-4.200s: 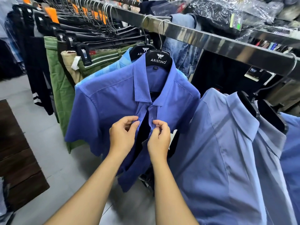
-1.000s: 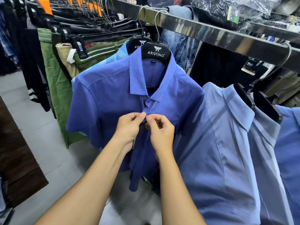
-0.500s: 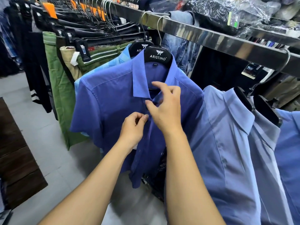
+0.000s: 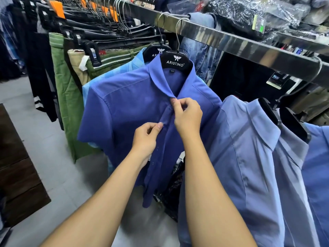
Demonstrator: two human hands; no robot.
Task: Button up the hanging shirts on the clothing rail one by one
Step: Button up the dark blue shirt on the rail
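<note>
My right hand (image 4: pixel 187 116) pinches the collar (image 4: pixel 161 81) of the blue shirt (image 4: pixel 124 111); my left hand (image 4: pixel 146 139) pinches its placket (image 4: pixel 165 115) below — taut, so buttons line up.

Polished steel clothing rail (image 4: pixel 249 49) slants across in front of me, far end up left. Mid-rail, a black plastic hanger printed ARISTINO (image 4: pixel 175 62) hooks over it, carrying the royal-blue short-sleeved shirt (image 4: pixel 128 104). A second black hanger (image 4: pixel 154 50) sits just behind. Black clip hangers (image 4: pixel 110 34) crowd the far end, and a thin wire hook (image 4: pixel 320 72) hangs at my right.
</note>
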